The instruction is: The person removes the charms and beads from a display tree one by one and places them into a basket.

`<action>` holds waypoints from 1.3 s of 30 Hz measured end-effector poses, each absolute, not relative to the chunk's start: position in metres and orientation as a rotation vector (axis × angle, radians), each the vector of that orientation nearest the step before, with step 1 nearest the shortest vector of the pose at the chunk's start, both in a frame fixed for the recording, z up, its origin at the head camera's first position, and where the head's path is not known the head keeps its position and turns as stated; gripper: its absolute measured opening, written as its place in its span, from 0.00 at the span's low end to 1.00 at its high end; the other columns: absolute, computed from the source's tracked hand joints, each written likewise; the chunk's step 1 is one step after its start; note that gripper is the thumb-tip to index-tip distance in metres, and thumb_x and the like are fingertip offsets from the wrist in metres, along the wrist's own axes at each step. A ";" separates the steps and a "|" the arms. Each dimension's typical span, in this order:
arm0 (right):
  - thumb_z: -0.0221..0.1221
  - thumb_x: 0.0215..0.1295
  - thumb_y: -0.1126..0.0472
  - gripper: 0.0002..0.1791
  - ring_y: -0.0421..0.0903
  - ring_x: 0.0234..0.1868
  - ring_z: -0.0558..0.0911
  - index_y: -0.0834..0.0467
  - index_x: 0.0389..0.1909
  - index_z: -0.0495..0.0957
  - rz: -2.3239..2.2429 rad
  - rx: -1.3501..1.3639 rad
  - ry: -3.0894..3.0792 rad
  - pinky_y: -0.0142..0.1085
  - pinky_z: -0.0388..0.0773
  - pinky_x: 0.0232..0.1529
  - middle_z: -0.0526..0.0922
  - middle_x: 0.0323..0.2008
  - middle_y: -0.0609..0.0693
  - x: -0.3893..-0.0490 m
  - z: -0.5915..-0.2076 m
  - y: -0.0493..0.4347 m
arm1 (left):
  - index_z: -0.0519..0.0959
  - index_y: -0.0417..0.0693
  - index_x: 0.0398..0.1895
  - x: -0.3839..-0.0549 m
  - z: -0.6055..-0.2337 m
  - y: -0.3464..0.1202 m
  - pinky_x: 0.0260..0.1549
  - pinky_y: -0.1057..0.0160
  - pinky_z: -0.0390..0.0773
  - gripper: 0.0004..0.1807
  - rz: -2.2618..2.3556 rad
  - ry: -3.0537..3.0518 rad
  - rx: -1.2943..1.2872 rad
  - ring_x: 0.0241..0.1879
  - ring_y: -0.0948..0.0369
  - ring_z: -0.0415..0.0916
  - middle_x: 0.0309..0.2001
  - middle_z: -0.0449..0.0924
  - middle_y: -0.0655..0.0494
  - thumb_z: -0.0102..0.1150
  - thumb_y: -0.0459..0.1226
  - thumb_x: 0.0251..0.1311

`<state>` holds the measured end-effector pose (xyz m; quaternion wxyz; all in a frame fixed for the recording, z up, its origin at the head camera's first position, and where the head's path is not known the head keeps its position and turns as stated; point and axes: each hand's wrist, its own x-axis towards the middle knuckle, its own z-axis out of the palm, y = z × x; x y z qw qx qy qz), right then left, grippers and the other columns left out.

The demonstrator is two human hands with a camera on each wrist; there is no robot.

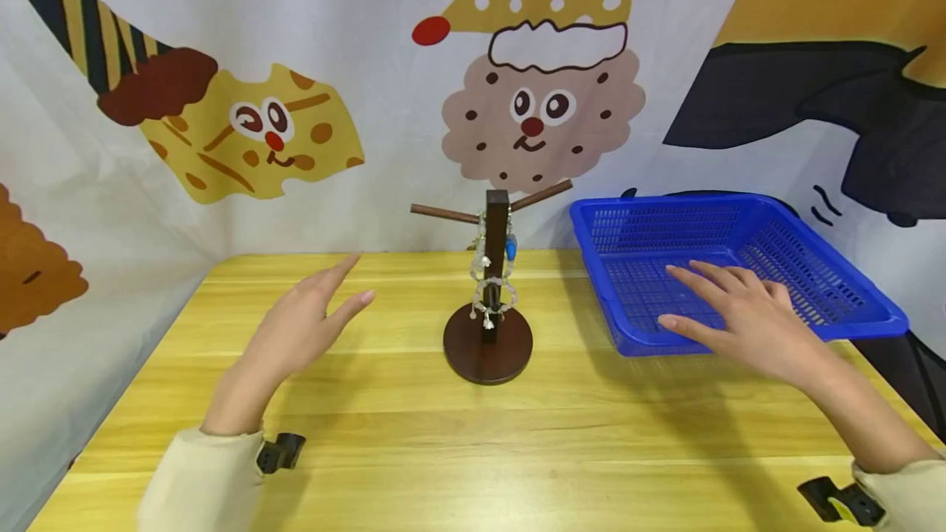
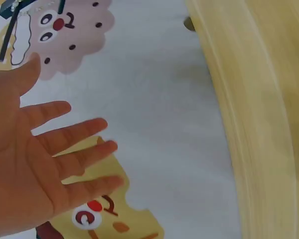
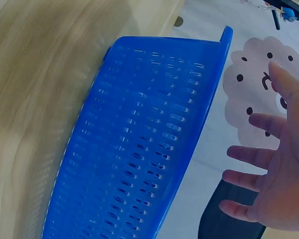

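Note:
A dark wooden stand (image 1: 491, 351) with a round base is upright in the middle of the table. Beaded bracelets (image 1: 476, 294) and a blue piece (image 1: 511, 247) hang about its post. My left hand (image 1: 299, 318) is raised over the table to the left of the stand, fingers straight and spread, holding nothing; its bare palm (image 2: 20, 154) shows in the left wrist view. On the other side, my right hand (image 1: 739, 318) holds nothing either. Its fingers are extended, and it overlaps the blue plastic basket (image 1: 621, 310) in the head view.
The basket, with perforated walls, sits at the table's right back, its right part reaching past the edge. Behind the wooden table (image 1: 443, 450) hangs a white cloth (image 1: 399, 105) printed with cartoon figures. Two thin rods (image 1: 443, 213) stick out from the stand's top.

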<state>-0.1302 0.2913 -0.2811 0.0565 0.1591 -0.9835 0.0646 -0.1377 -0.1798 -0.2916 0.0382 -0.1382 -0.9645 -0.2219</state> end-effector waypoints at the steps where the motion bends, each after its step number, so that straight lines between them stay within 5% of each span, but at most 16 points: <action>1: 0.53 0.59 0.37 0.38 0.67 0.57 0.59 0.53 0.66 0.61 0.190 0.492 -2.981 0.61 0.53 0.42 0.63 0.61 0.65 -0.130 -0.281 0.291 | 0.54 0.43 0.69 -0.140 -0.290 -0.177 0.53 0.40 0.61 0.37 -0.719 -2.944 -0.430 0.58 0.41 0.61 0.61 0.64 0.38 0.39 0.58 0.64; 9: 0.56 0.59 0.40 0.36 0.63 0.54 0.65 0.56 0.64 0.64 0.312 0.562 -3.002 0.54 0.57 0.38 0.71 0.53 0.65 -0.130 -0.283 0.288 | 0.65 0.43 0.63 -0.157 -0.277 -0.153 0.47 0.46 0.70 0.29 -0.944 -2.789 -0.487 0.49 0.46 0.73 0.49 0.77 0.43 0.47 0.50 0.65; 16: 0.57 0.60 0.44 0.34 0.64 0.51 0.70 0.60 0.61 0.66 0.424 0.607 -3.016 0.61 0.61 0.43 0.75 0.49 0.64 -0.129 -0.283 0.286 | 0.68 0.43 0.60 -0.168 -0.261 -0.133 0.46 0.51 0.73 0.26 -1.144 -2.706 -0.479 0.44 0.51 0.76 0.45 0.79 0.45 0.49 0.49 0.64; 21: 0.58 0.60 0.47 0.31 0.52 0.39 0.75 0.61 0.59 0.68 0.486 0.672 -2.981 0.47 0.71 0.36 0.77 0.41 0.56 -0.129 -0.284 0.283 | 0.71 0.43 0.57 -0.171 -0.248 -0.122 0.46 0.52 0.73 0.23 -1.266 -2.614 -0.468 0.45 0.52 0.75 0.45 0.78 0.46 0.50 0.46 0.64; 26: 0.58 0.61 0.49 0.28 0.41 0.29 0.69 0.60 0.58 0.69 0.528 0.706 -2.973 0.34 0.66 0.27 0.75 0.36 0.47 -0.130 -0.282 0.277 | 0.75 0.44 0.51 -0.172 -0.242 -0.116 0.42 0.55 0.74 0.17 -1.361 -2.502 -0.478 0.42 0.55 0.76 0.40 0.79 0.48 0.51 0.43 0.64; 39: 0.59 0.61 0.57 0.19 0.36 0.24 0.69 0.60 0.51 0.75 0.638 0.928 -2.857 0.30 0.67 0.22 0.75 0.30 0.42 -0.141 -0.265 0.245 | 0.78 0.42 0.44 -0.173 -0.238 -0.113 0.36 0.58 0.75 0.11 -1.367 -2.451 -0.453 0.37 0.56 0.76 0.35 0.80 0.49 0.52 0.39 0.64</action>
